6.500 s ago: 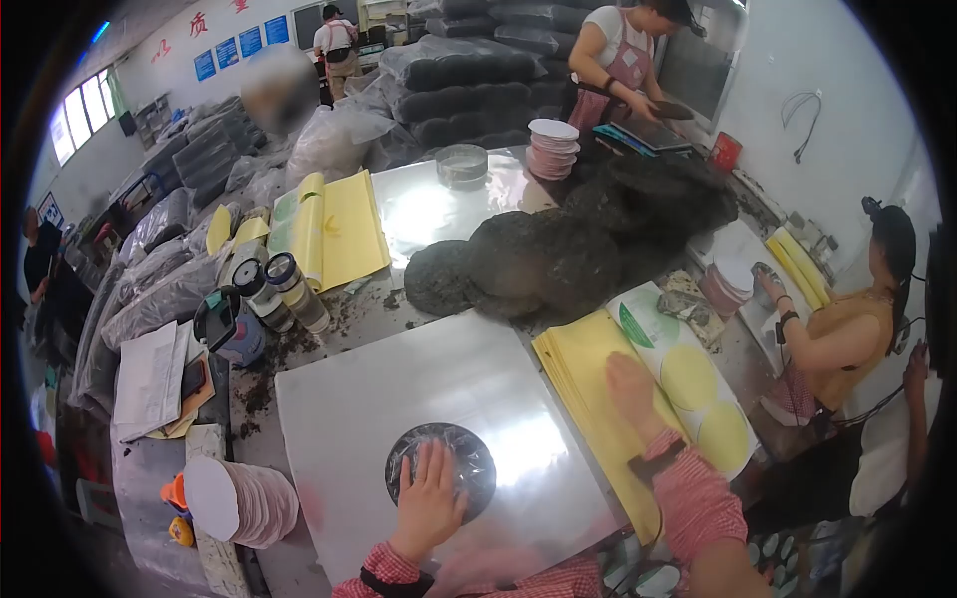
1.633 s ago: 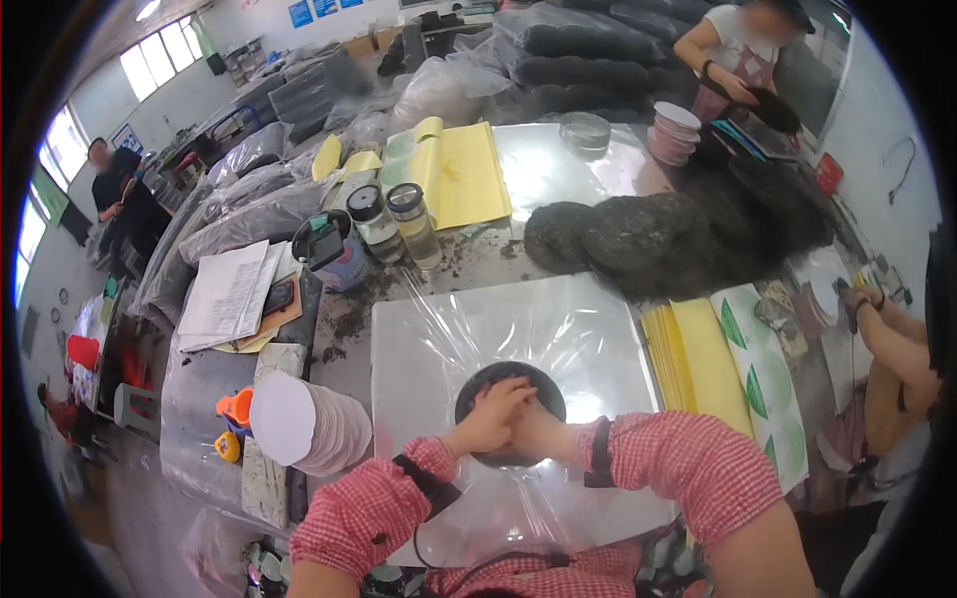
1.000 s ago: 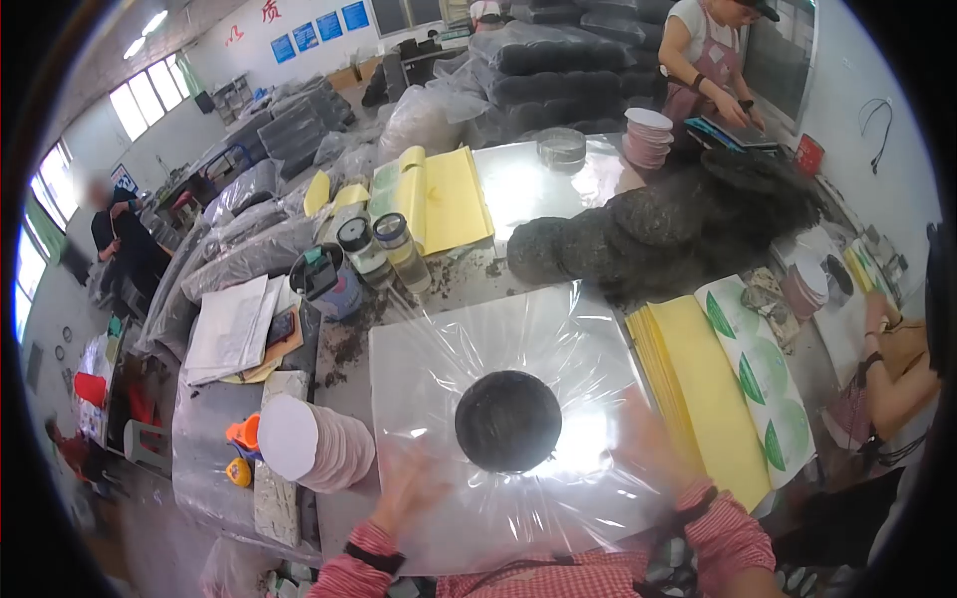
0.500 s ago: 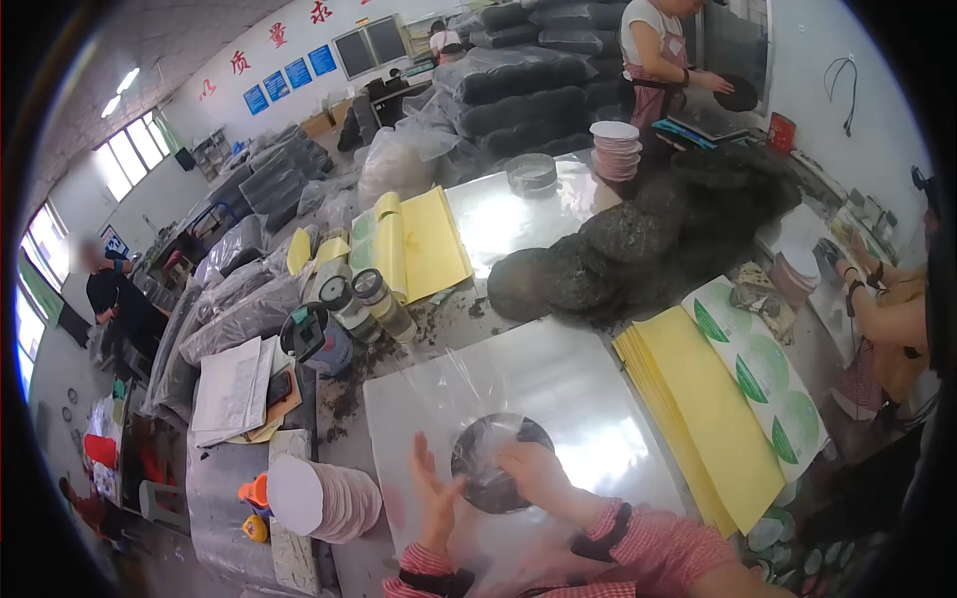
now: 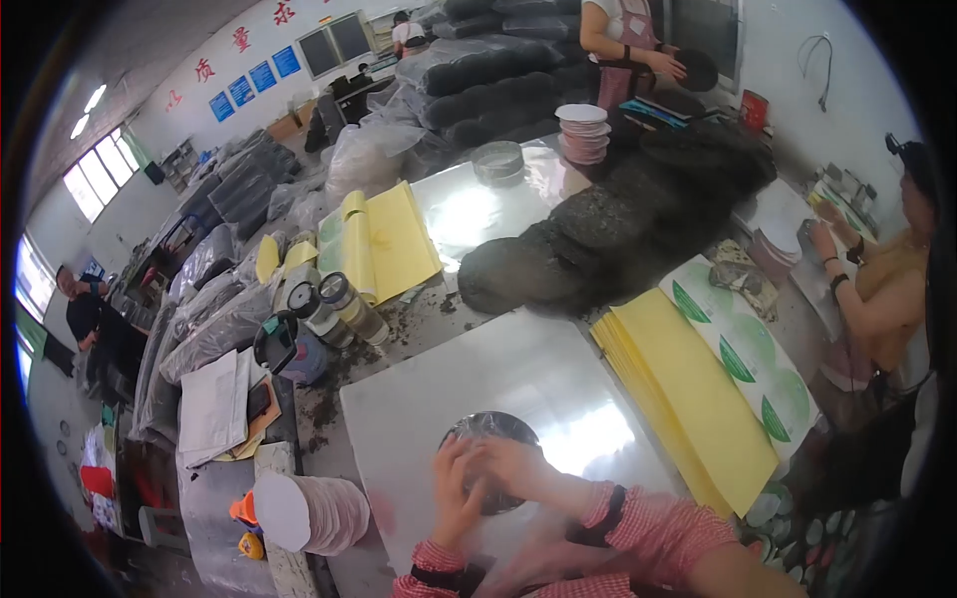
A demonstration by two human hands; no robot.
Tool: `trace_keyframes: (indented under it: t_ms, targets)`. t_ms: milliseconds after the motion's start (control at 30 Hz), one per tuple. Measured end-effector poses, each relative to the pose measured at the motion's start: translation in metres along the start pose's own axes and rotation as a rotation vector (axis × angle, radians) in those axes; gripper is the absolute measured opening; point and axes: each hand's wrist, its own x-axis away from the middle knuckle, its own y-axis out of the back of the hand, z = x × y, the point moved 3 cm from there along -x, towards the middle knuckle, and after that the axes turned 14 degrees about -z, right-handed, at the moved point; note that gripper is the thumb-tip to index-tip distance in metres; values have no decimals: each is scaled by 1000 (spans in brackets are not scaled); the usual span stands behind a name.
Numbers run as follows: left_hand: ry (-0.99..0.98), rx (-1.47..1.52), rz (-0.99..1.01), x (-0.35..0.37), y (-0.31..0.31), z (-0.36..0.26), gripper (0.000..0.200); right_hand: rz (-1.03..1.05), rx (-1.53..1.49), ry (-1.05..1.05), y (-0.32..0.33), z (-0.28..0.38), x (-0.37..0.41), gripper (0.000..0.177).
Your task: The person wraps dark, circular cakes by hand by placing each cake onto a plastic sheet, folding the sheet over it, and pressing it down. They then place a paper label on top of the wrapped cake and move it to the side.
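A round black disc [image 5: 503,424] lies on the shiny metal sheet [image 5: 404,414], with what looks like clear plastic film over it. My left hand [image 5: 460,490] curls its fingers over the disc's left side. From the right, my right hand [image 5: 520,468] reaches across the disc, and its fingertips meet those of my left hand. Both hands cover much of the disc's lower half, so the exact grip on disc or film is partly hidden.
Yellow sheets [image 5: 688,399] and a green-and-white printed sheet [image 5: 743,349] lie right. Stacked dark discs [image 5: 598,234] stand behind. Left are white round papers [image 5: 314,513], jars [image 5: 354,307] and a paper pile [image 5: 214,404]. A co-worker [image 5: 882,289] works at the right.
My left hand has moved from beside the disc onto its left side, and its raised fingers have curled. My right hand stays over the disc. The film standing up behind has come down.
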Motion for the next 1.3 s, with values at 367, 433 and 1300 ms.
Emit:
trace_keyframes:
  t_ms: [367, 433, 1300]
  targets:
    - [-25, -384, 320, -1, -44, -9, 60, -514, 1339, -281, 335, -38, 288, 30]
    - [-47, -412, 331, 1, -41, -10, 61, -447, 1375, -223, 341, -42, 306, 29]
    - [103, 231, 80, 28, -39, 17, 59, 293, 347, 98, 46, 23, 18, 98]
